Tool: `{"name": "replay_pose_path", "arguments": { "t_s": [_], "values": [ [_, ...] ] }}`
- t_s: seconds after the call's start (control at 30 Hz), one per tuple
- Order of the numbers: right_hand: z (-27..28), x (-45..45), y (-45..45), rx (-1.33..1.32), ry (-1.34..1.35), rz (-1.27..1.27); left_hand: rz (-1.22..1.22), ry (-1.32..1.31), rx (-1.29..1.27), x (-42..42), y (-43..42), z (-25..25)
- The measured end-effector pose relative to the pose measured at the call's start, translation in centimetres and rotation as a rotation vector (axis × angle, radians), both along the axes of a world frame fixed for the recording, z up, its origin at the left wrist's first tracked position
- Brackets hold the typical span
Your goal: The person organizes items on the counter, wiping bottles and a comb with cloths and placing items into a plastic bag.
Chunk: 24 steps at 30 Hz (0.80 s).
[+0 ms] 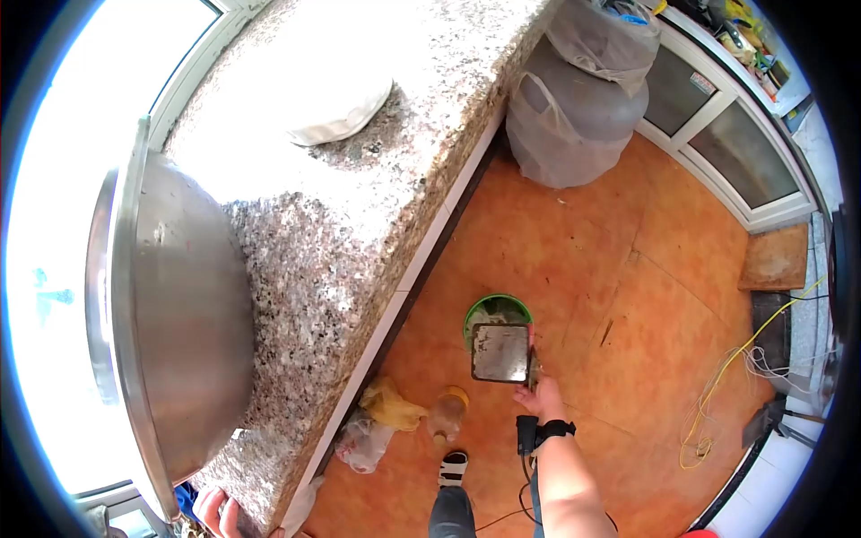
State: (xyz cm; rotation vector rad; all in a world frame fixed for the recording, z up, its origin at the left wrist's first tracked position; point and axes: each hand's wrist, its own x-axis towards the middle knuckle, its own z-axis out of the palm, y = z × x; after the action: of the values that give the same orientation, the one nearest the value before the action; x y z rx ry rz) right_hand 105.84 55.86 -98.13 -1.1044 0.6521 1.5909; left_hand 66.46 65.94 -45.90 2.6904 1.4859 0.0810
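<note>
My right hand (543, 398) is closed on the edge or handle of a dark, square, flat object (500, 352) with a shiny, worn face. That object is held over a green-rimmed round bin (499, 305) on the floor and hides part of it. At the lower left, my left hand (218, 514) is by the edge of the granite counter (305, 269), below a big steel basin (184, 314) that stands on its side. Only some curled fingers of it show, and what they touch is hidden. A strap with a black device (529, 434) is on my right wrist.
A clear bottle (446, 417), a yellow bag (391, 406) and a clear bag (363, 444) lie near my foot (453, 468). Large wrapped containers (574, 125) stand beyond the counter. Yellow cable (704, 408) lies at the right, near a wooden board (774, 257).
</note>
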Motion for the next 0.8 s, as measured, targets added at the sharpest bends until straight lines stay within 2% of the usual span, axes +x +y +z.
{"name": "replay_pose_path", "arguments": {
  "t_s": [0.13,0.23,0.27,0.33,0.37,0.4,0.47,0.5,0.57,0.7,0.8],
  "values": [
    [4.1,-0.4,0.5,0.064,-0.112,0.102,0.017,-0.027,0.006,0.0,0.1,-0.3],
    [10.4,-1.2,2.8,-0.043,-0.600,0.576,0.024,-0.030,0.023,-0.6,-0.1,-0.6],
    [12.9,-1.2,2.7,0.039,-0.989,0.795,0.029,-0.044,0.028,-0.8,-0.2,-0.7],
    [13.9,-1.8,2.4,0.151,-1.270,0.991,0.012,-0.006,0.074,0.1,0.5,-0.1],
    [14.8,-2.5,2.2,0.182,-1.197,0.821,0.027,-0.024,0.053,-1.0,0.1,-0.6],
    [15.9,-2.4,1.6,0.182,-1.207,0.829,0.040,-0.047,0.027,-2.0,-0.3,-1.5],
    [19.2,-2.8,2.3,0.386,-1.575,0.931,0.018,-0.073,0.027,-2.3,0.0,-1.7],
    [21.0,-3.3,2.6,0.402,-1.585,0.925,0.035,-0.079,0.050,-2.3,0.2,-1.9],
    [26.7,-4.0,2.6,0.537,-1.811,0.943,0.059,-0.088,0.058,-1.4,0.1,-1.2],
    [35.7,-5.7,0.7,0.686,-1.993,0.969,0.050,-0.146,0.078,-1.0,0.2,-0.1],
    [43.5,-8.4,-1.2,0.854,-2.104,0.848,0.022,-0.177,0.091,-1.5,0.0,0.2]
  ]
}}
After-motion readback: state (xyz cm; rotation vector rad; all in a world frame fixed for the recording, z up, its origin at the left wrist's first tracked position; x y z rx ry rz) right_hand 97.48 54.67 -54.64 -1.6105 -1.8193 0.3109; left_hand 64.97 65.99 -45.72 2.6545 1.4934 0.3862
